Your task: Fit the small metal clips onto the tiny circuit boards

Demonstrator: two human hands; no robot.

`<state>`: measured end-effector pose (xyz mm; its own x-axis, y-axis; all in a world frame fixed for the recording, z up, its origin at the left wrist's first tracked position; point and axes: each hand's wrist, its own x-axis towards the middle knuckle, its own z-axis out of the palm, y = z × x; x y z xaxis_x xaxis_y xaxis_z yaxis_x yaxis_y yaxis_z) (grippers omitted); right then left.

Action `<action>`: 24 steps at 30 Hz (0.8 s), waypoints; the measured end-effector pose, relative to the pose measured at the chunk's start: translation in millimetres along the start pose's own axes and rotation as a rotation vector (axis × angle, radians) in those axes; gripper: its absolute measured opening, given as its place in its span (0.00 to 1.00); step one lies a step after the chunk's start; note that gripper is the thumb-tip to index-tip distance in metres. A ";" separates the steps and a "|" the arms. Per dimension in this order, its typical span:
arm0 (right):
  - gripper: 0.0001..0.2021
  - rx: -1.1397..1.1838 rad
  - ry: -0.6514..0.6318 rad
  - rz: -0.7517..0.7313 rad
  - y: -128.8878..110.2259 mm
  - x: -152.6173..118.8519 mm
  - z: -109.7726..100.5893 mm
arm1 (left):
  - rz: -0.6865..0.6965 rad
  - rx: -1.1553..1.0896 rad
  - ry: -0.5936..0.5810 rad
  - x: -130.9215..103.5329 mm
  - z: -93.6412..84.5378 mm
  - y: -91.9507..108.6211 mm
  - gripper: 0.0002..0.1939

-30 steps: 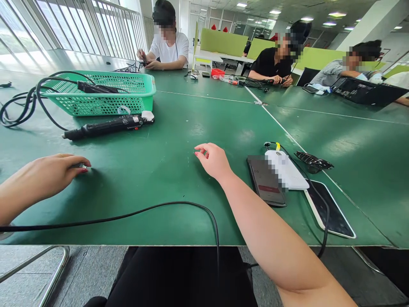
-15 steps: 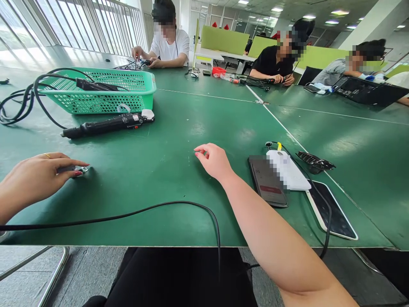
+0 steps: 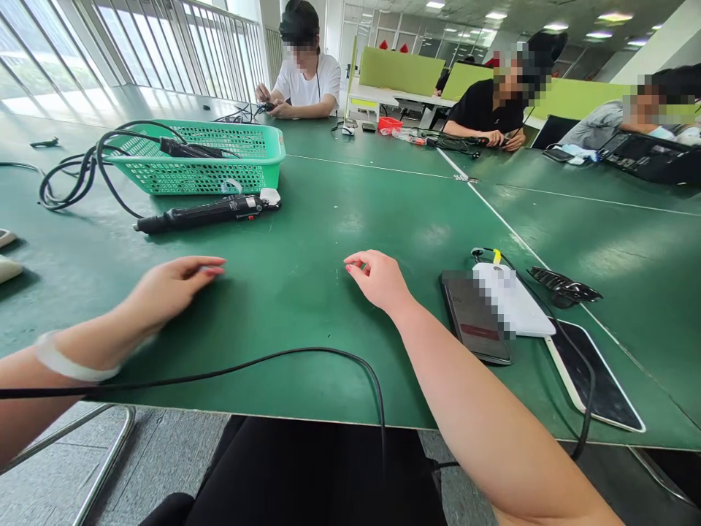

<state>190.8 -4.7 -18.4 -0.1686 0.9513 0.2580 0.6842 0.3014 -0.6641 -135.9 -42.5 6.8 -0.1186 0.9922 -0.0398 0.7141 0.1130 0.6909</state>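
Observation:
My left hand (image 3: 174, 290) is over the green table (image 3: 307, 299), below an electric screwdriver (image 3: 205, 213). Its thumb and fingertips are close together; what lies between them, if anything, I cannot make out. A pale band (image 3: 74, 359) circles the left wrist. On the table to the right is my right hand (image 3: 377, 279). Its fingers curve loosely, thumb slightly apart from them, with nothing seen between. Nearest to the right forearm is a dark phone (image 3: 465, 321), partly under a white device (image 3: 504, 292).
A green basket (image 3: 202, 175) holds a black tool and cable behind the screwdriver. A black cable (image 3: 263, 359) crosses near the front edge. A white-edged tablet-like device (image 3: 596, 376) and a black clip-like object (image 3: 567, 285) lie right. Pale objects (image 3: 8, 269) show far left. Several people sit farther back.
My left hand has moved right across the table; the small silvery object earlier between its fingers no longer shows. The right hand stays nearly in place. The view has turned slightly left.

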 end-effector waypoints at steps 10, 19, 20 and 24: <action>0.10 0.005 -0.010 0.057 10.0 3.3 -6.6 | 0.218 -0.498 -0.360 4.8 120.4 122.3 0.17; 0.15 0.019 -0.440 0.267 10.4 -0.7 -40.7 | 0.077 -0.758 -0.400 11.4 112.0 108.2 0.10; 0.14 0.021 -0.476 0.246 8.5 -2.1 -41.8 | 0.055 -0.780 -0.411 9.6 113.0 109.0 0.10; 0.13 -0.051 -0.522 0.178 -2.1 -6.9 -35.9 | -0.068 -0.875 -0.443 1.8 119.0 113.4 0.09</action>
<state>215.9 -14.2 6.4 -0.3678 0.8967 -0.2463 0.7659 0.1419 -0.6271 27.0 -21.5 -0.8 0.2563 0.9356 -0.2427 -0.0688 0.2681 0.9609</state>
